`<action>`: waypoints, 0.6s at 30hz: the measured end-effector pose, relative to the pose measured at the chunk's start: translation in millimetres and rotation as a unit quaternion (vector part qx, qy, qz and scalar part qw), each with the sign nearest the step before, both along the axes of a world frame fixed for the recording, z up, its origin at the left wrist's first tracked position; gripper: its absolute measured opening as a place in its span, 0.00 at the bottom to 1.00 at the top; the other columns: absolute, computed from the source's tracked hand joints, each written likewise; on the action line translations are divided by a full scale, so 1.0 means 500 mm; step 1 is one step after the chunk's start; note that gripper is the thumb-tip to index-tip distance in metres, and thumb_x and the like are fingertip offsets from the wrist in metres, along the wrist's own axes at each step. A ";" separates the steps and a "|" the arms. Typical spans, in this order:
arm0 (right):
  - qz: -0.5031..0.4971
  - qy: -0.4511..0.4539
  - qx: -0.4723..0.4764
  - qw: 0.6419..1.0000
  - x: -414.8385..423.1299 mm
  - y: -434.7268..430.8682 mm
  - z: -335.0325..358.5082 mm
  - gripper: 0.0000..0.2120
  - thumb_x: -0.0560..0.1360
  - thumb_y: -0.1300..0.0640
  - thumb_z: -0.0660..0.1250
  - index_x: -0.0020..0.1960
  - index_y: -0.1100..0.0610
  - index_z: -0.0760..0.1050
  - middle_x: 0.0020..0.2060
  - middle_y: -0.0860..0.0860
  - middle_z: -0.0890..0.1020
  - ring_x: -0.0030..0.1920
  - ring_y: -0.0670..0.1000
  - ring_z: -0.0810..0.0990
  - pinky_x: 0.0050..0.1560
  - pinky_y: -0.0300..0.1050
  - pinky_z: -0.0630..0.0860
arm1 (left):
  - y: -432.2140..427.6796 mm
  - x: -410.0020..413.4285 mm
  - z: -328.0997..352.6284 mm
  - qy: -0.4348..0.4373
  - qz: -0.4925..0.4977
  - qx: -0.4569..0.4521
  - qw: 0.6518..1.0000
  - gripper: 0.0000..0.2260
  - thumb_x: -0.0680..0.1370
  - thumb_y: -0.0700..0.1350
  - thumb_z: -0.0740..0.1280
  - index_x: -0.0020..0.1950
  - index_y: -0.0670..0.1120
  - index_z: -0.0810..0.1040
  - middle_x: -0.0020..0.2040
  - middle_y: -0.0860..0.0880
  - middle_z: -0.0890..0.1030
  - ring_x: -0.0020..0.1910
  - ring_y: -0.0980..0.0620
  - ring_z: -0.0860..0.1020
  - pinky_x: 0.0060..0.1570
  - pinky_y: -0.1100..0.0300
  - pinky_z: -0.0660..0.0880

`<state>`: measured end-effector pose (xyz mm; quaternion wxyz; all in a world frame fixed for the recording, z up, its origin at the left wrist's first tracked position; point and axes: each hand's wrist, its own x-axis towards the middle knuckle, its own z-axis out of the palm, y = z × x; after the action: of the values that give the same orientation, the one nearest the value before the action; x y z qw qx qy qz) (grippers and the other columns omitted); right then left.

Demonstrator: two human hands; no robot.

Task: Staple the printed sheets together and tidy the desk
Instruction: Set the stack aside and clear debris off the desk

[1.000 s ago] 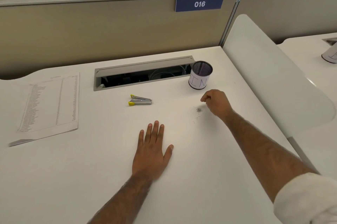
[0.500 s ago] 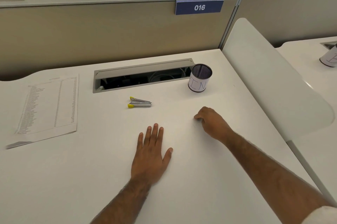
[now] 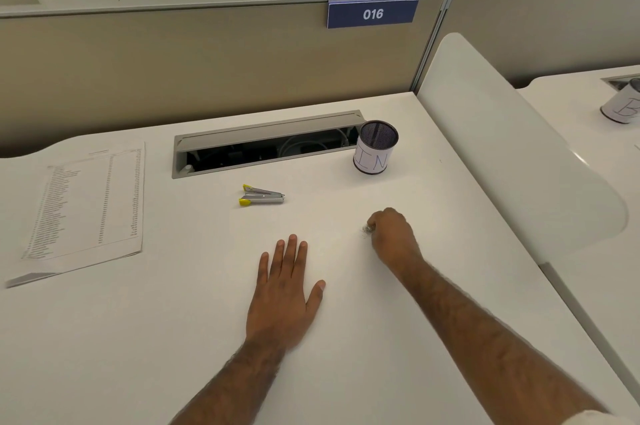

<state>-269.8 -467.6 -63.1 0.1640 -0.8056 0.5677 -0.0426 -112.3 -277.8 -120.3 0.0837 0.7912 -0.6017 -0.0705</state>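
Left hand: your left hand lies flat on the desk at lower centre of the frame, fingers straight, gripping nothing.
Right hand: your right hand sits right of centre with its fingers curled down to the desk, the tips pinching a small grey scrap. It is too small to identify, though it is possibly staple waste.
Bin: the bin stands upright in the upper middle of the frame, mouth open upward, just beside the right end of the cable tray.
Key relation: the bin lies up-frame and a touch left of your right hand, and that hand is much nearer to it than the left one. The drop probably needs only a short lift up-frame.
Stapler: the stapler lies between the tray and your left hand. Its long axis runs left to right, with the yellow ends at the left, and neither hand touches it.
Sheets: the sheets lie stacked at the left of the frame, well apart from both hands. You cannot tell from here whether they are stapled.
Stage: this looks like the tidying part of the task.
Risk: the scrap is tiny, so a loose pinch could let it fall short of the bin.
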 end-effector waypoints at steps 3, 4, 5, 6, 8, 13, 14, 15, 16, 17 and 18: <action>-0.021 -0.036 0.018 0.999 -0.018 -0.031 0.006 0.17 0.75 0.67 0.58 0.56 0.56 0.81 0.56 0.53 0.83 0.56 0.56 0.80 0.54 0.46 0.77 | -0.001 0.001 0.000 0.002 0.001 -0.003 1.000 0.33 0.83 0.63 0.46 0.85 0.48 0.48 0.85 0.49 0.46 0.84 0.50 0.44 0.81 0.44 0.48; -0.014 -0.037 0.020 0.999 -0.022 -0.039 0.009 0.16 0.76 0.65 0.59 0.56 0.55 0.81 0.56 0.52 0.82 0.56 0.56 0.80 0.54 0.47 0.77 | -0.001 0.001 0.001 0.002 0.002 -0.004 1.000 0.33 0.83 0.63 0.47 0.85 0.48 0.48 0.85 0.49 0.46 0.84 0.50 0.44 0.81 0.44 0.48; 0.006 -0.033 0.027 0.999 -0.023 -0.042 0.011 0.15 0.76 0.63 0.60 0.57 0.54 0.81 0.56 0.51 0.81 0.56 0.55 0.79 0.55 0.47 0.77 | -0.001 0.001 0.001 0.001 0.002 -0.005 1.000 0.33 0.83 0.63 0.47 0.85 0.48 0.49 0.85 0.49 0.47 0.84 0.50 0.45 0.81 0.44 0.48; 0.035 -0.025 0.040 0.998 -0.022 -0.042 0.013 0.12 0.76 0.59 0.63 0.57 0.53 0.80 0.56 0.50 0.80 0.56 0.54 0.78 0.55 0.48 0.77 | -0.002 0.001 0.001 -0.001 0.002 -0.006 1.000 0.33 0.83 0.63 0.48 0.85 0.48 0.50 0.85 0.49 0.48 0.84 0.49 0.46 0.80 0.44 0.48; 0.106 0.024 0.057 0.992 -0.014 -0.030 0.017 0.09 0.75 0.54 0.67 0.54 0.55 0.79 0.52 0.51 0.75 0.55 0.54 0.74 0.53 0.51 0.77 | -0.002 0.002 0.000 -0.004 0.003 -0.005 1.000 0.33 0.84 0.62 0.48 0.85 0.47 0.50 0.85 0.48 0.48 0.84 0.49 0.47 0.80 0.44 0.49; 0.146 0.069 -0.027 0.986 0.000 -0.003 0.006 0.08 0.78 0.61 0.62 0.53 0.58 0.79 0.49 0.55 0.75 0.50 0.58 0.75 0.44 0.52 0.79 | -0.001 0.002 -0.001 -0.005 0.002 -0.006 1.000 0.33 0.84 0.63 0.47 0.85 0.48 0.49 0.85 0.48 0.48 0.84 0.49 0.46 0.81 0.44 0.49; 0.143 0.068 -0.038 0.987 0.001 -0.002 0.005 0.09 0.77 0.63 0.60 0.52 0.58 0.78 0.48 0.55 0.75 0.49 0.58 0.75 0.42 0.51 0.78 | -0.002 0.002 -0.001 -0.005 0.002 -0.007 1.000 0.33 0.84 0.62 0.48 0.85 0.47 0.50 0.85 0.48 0.48 0.84 0.49 0.47 0.81 0.43 0.50; 0.141 0.068 -0.045 0.987 0.002 -0.001 0.005 0.09 0.77 0.64 0.60 0.51 0.58 0.78 0.47 0.54 0.75 0.48 0.58 0.75 0.40 0.50 0.78 | -0.002 0.002 -0.001 -0.004 0.002 -0.008 1.000 0.33 0.84 0.62 0.48 0.85 0.47 0.50 0.85 0.48 0.49 0.84 0.48 0.48 0.80 0.43 0.50; 0.140 0.068 -0.050 0.987 0.003 0.000 0.006 0.09 0.76 0.65 0.60 0.50 0.58 0.78 0.47 0.54 0.75 0.48 0.57 0.75 0.39 0.49 0.77 | -0.003 0.002 0.000 -0.003 0.002 -0.008 1.000 0.33 0.84 0.62 0.48 0.85 0.47 0.51 0.85 0.48 0.49 0.84 0.48 0.48 0.80 0.43 0.50; 0.138 0.068 -0.052 0.987 0.003 0.000 0.007 0.09 0.76 0.66 0.60 0.49 0.58 0.77 0.47 0.54 0.75 0.47 0.57 0.75 0.38 0.49 0.76 | -0.003 0.002 -0.001 -0.002 0.002 -0.007 1.000 0.33 0.84 0.62 0.48 0.85 0.47 0.50 0.85 0.48 0.49 0.84 0.48 0.48 0.80 0.43 0.50; 0.136 0.065 -0.051 0.987 0.003 0.000 0.008 0.09 0.75 0.67 0.59 0.49 0.58 0.77 0.46 0.54 0.75 0.47 0.57 0.75 0.38 0.48 0.76 | -0.003 0.001 -0.001 -0.002 0.001 -0.005 1.000 0.33 0.84 0.63 0.48 0.85 0.48 0.49 0.85 0.48 0.48 0.84 0.49 0.47 0.81 0.44 0.50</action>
<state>-268.3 -467.5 -59.1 0.0898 -0.8839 0.4590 0.0034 -111.7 -279.3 -120.9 0.0862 0.7914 -0.6016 -0.0657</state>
